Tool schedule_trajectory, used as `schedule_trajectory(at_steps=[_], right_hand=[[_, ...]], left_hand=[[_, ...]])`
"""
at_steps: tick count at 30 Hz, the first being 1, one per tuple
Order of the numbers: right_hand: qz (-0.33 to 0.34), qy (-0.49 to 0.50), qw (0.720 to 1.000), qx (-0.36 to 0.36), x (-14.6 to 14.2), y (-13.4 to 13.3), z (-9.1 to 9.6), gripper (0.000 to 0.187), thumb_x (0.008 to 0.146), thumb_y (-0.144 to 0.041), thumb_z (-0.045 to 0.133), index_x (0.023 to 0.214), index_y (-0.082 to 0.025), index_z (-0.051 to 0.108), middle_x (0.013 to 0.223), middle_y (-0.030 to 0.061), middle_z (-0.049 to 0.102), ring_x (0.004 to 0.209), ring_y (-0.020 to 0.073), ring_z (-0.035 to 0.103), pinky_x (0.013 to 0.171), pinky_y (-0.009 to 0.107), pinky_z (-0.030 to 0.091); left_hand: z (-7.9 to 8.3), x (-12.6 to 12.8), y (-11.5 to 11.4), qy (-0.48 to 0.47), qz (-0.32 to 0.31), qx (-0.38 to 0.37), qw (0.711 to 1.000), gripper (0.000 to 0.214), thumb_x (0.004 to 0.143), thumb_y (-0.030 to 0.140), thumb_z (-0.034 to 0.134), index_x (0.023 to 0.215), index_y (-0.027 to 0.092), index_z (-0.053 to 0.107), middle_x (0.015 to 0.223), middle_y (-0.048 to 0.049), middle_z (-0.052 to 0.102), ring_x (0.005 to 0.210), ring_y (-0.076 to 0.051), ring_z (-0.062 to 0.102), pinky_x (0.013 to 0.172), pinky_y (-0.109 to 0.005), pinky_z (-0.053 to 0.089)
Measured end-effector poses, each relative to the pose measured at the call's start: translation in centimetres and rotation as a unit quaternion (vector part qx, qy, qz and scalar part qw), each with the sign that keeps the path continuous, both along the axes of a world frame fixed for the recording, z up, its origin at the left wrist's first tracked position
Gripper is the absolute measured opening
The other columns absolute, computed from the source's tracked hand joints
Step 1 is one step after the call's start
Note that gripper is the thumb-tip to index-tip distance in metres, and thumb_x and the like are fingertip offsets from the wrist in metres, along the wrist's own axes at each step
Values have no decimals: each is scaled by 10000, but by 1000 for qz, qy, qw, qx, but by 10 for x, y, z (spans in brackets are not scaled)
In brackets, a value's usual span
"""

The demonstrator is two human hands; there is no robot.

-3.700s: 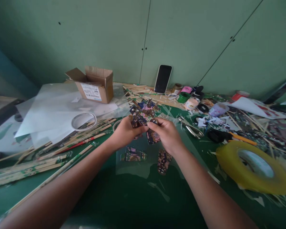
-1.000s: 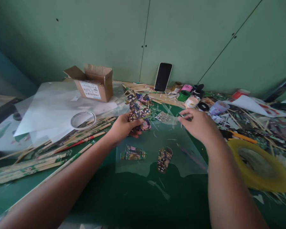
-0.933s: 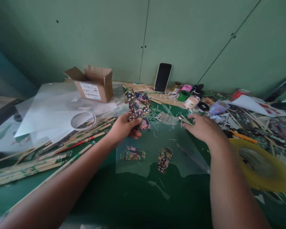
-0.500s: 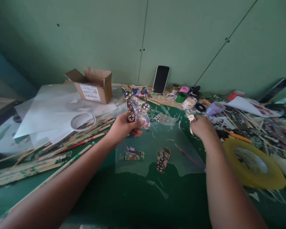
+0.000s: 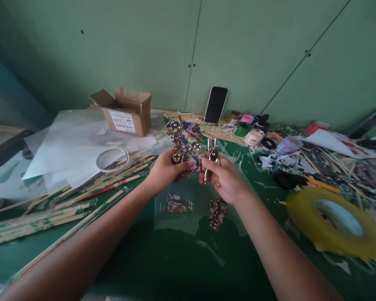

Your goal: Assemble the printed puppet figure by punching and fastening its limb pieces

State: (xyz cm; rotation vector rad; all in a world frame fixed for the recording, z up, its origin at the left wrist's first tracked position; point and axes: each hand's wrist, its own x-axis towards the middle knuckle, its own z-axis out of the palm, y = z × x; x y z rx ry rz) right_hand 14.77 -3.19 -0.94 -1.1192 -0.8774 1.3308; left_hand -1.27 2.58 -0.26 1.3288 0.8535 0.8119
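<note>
My left hand (image 5: pixel 167 169) grips the lower edge of a colourful patterned cutout figure (image 5: pixel 186 140), with round wheel-like motifs and shiny metal fasteners on it. In my right hand (image 5: pixel 227 177) is a pair of small silver pliers (image 5: pixel 212 154), jaws pointing up and slightly parted. The right fingertips also touch the figure's lower right edge. Below the hands lie two matching patterned pieces, a left piece (image 5: pixel 178 203) and a right piece (image 5: pixel 217 213), on a translucent sheet (image 5: pixel 196 223) over the green table. The figure's back is hidden.
An open cardboard box (image 5: pixel 128 115) stands at back left, near a white tape roll (image 5: pixel 112 160) and bamboo sticks (image 5: pixel 40 221). A phone (image 5: pixel 216 105) leans on the wall. Paint jars (image 5: pixel 253 136), scraps and a large yellow tape roll (image 5: pixel 303 221) crowd the right.
My right hand has come left from the right side of the table with the pliers, up to the figure. My left hand still holds the figure. The view has shifted slightly.
</note>
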Motion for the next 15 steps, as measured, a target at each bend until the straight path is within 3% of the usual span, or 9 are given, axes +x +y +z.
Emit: schedule_trajectory(at_steps=[6,11,15], right_hand=[[-25,-119,993,4,-4,5,-16,245,713,-400,732,758,-217,575,610,-18,588,522,145,549,511,302,413],[-35,-183,980,64,4,4,-14,199,787,-393,668,751,-222,574,596,-35,570,523,143,546,548,302,429],[-52,-298,949,84,10,2,-9,274,858,-420,573,668,-226,537,539,-25,543,502,150,530,532,297,390]], left_hand=[[1,0,-1,-12,3,-44,999,198,748,218,728,881,159,594,703,-25,694,586,-158,676,515,-263,561],[0,-3,2,54,-54,-29,997,202,702,274,802,729,111,686,673,-69,700,553,-136,642,482,-227,537],[3,-3,2,-3,34,-10,999,225,692,299,807,684,126,664,585,-34,658,469,-126,603,464,-246,545]])
